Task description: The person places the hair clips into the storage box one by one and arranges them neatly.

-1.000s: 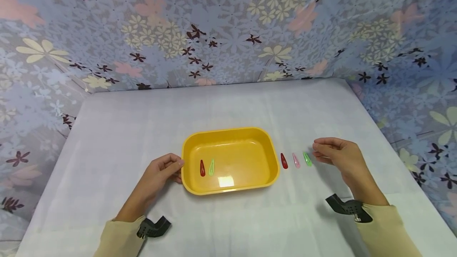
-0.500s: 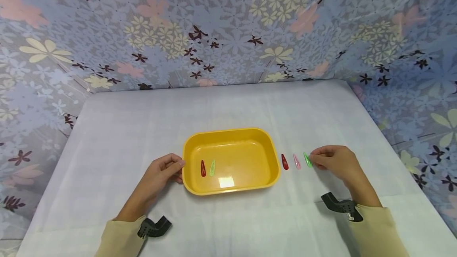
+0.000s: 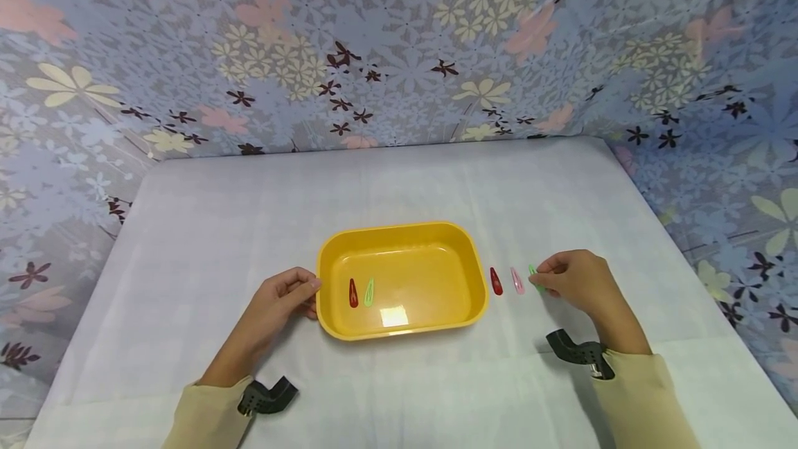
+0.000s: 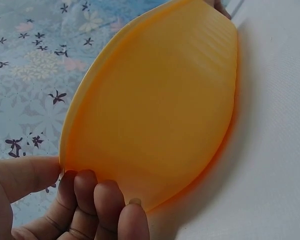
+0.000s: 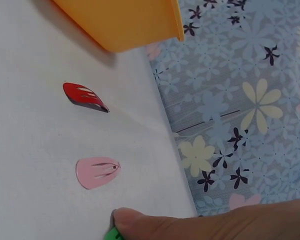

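Observation:
My left hand (image 3: 282,301) pinches the left rim of a yellow tray (image 3: 424,279), thumb on the rim and fingertips against the outer wall in the left wrist view. A red hair clip (image 3: 353,294) and a light green hair clip (image 3: 369,292) lie inside on the tray's left side. On the cloth right of the tray rest a red hair clip (image 3: 495,281) and a pink hair clip (image 3: 517,280). Beyond them my right hand (image 3: 576,283) pinches a green hair clip (image 3: 532,269), mostly covered by the fingers. In the right wrist view only a bit of green clip (image 5: 113,234) shows under a fingertip.
A white cloth (image 3: 399,393) covers the table under everything. Floral fabric (image 3: 386,54) hangs along the back and both sides. Each wrist carries a black camera mount, one by the left sleeve (image 3: 208,414) and one by the right sleeve (image 3: 645,400).
My right hand has moved left and down onto the green clip, and its fingers have closed on it. My left hand, the tray and the other clips stay in place.

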Motion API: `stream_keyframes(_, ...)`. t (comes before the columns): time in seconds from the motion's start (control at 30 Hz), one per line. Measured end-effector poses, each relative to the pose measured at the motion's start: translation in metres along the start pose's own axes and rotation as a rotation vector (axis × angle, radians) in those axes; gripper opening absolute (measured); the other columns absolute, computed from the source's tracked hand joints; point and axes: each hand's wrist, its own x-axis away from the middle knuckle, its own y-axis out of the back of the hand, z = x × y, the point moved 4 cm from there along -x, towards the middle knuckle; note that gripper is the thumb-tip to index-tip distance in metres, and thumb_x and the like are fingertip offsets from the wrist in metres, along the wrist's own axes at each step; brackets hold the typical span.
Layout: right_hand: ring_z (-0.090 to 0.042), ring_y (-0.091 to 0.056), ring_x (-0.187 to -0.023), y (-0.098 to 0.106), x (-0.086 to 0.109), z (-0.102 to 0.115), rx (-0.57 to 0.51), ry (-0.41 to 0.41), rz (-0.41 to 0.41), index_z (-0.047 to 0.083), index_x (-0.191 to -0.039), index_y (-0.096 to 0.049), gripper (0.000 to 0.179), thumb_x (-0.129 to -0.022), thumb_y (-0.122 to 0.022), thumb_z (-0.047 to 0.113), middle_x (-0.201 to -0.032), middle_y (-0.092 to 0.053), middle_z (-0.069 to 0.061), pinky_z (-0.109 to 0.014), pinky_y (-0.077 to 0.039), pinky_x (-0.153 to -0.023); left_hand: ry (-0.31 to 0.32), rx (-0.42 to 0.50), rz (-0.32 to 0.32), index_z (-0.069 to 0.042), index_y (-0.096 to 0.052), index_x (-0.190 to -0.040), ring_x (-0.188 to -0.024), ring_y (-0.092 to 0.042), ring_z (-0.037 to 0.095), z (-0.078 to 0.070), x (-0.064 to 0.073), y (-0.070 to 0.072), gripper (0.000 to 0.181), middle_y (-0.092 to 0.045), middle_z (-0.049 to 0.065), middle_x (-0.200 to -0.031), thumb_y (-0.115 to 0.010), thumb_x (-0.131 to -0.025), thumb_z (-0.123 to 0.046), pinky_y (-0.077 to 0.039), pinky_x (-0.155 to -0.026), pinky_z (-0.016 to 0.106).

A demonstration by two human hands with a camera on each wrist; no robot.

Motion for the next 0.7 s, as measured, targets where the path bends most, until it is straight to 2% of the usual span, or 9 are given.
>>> stream_keyframes(0.3,-0.017,-0.065,-0.069,-0.001,0.001,0.001,-0.017,0.003,-0.004,0.004,-0.096,-0.073,0.023,-0.088,-0.081,0.024,-0.079,-0.072,-0.001,-0.032,-0.047,-0.060,-0.022,0.040,0.017,0.010,-0.059,-0.111,-0.080,-0.067,0.021,-0.001,0.001,-0.001,0.031,-0.069,0.014,-0.091,-0.062,-0.104,-0.020,-0.061,-0.075,0.032)
stream_keyframes(0.7,-0.016,-0.070,-0.073,0.000,0.001,-0.009,-0.093,-0.034,0.030,0.002,-0.106,-0.073,0.035,-0.090,-0.081,0.032,-0.086,-0.073,-0.003,-0.032,-0.051,-0.067,-0.026,0.032,0.022,0.010,-0.059,-0.112,-0.081,-0.068,0.022,0.000,0.001,-0.001,0.031,-0.069,0.014,-0.093,-0.062,-0.104,-0.019,-0.061,-0.075,0.033)
